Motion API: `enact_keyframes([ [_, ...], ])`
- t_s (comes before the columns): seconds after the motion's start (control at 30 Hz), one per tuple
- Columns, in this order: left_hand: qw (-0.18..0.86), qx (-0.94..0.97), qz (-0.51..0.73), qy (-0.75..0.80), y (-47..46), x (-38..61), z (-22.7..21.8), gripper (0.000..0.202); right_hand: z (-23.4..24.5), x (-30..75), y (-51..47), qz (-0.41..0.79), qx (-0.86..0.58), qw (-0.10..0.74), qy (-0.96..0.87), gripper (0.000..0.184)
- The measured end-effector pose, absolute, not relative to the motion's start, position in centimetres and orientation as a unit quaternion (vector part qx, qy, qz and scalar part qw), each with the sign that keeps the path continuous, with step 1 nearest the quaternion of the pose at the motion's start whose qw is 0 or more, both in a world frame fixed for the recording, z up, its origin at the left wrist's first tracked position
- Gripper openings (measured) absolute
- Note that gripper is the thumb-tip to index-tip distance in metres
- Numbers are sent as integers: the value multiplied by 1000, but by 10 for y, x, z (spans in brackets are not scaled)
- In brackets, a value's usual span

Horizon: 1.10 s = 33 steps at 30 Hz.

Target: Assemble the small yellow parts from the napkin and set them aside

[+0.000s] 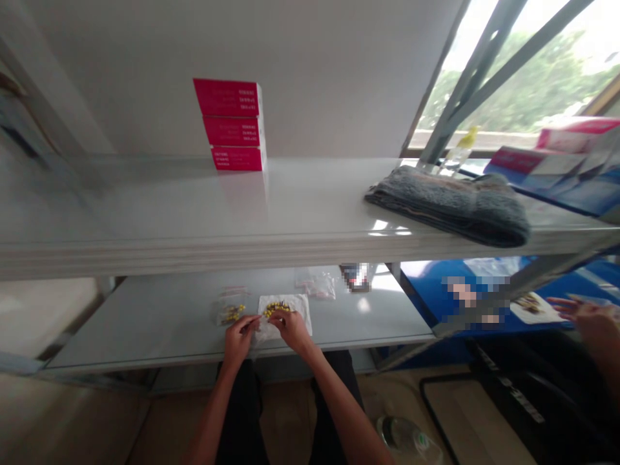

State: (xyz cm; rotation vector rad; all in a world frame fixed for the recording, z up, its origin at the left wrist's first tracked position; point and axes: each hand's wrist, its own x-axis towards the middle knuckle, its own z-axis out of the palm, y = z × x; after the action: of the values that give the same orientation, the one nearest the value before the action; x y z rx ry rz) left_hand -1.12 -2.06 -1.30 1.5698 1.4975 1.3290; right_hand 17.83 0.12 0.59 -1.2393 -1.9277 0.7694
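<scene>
Low over the grey lower shelf, my left hand [237,337] is closed in a pinch at the edge of what looks like a clear plastic bag [256,347], which hangs between my hands. My right hand [292,329] has its fingers pressed together over a heap of small yellow and dark pieces [277,306]; whatever is in the fingertips is too small to make out. The heap lies on a white sheet [303,307], cloth or paper. Left of it rests a clear zip bag [232,310] with similar yellow pieces inside.
More clear bags [322,285] lie behind the sheet, beside a blurred-out object [356,276]. Above, an upper shelf [145,213] carries stacked red boxes [236,131] and a folded grey towel [450,201]. To the right, another person's hand [593,316] works over a blue table [426,297].
</scene>
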Motion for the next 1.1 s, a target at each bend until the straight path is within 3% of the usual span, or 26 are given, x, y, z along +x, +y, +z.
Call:
enact_keyframes([
  [0.23, 293, 576, 512, 566, -21, -10, -14, 34, 12, 174, 0, 318, -432, 346, -770, 20],
  [0.47, 357, 535, 516, 566, -20, -10, -14, 44, 10, 178, 6, 291, -386, 359, -798, 32],
  [0.6, 359, 484, 546, 582, -17, -13, -20, 46, 8, 179, 10, 254, -450, 362, -776, 44],
  [0.87, 370, 473, 555, 575, -18, -15, -21, 42, -4, 165, 11, 142, -518, 254, -804, 19],
  [1.1, 355, 496, 540, 580, -17, -13, -19, 38, 10, 173, 8, 246, -462, 392, -756, 18],
])
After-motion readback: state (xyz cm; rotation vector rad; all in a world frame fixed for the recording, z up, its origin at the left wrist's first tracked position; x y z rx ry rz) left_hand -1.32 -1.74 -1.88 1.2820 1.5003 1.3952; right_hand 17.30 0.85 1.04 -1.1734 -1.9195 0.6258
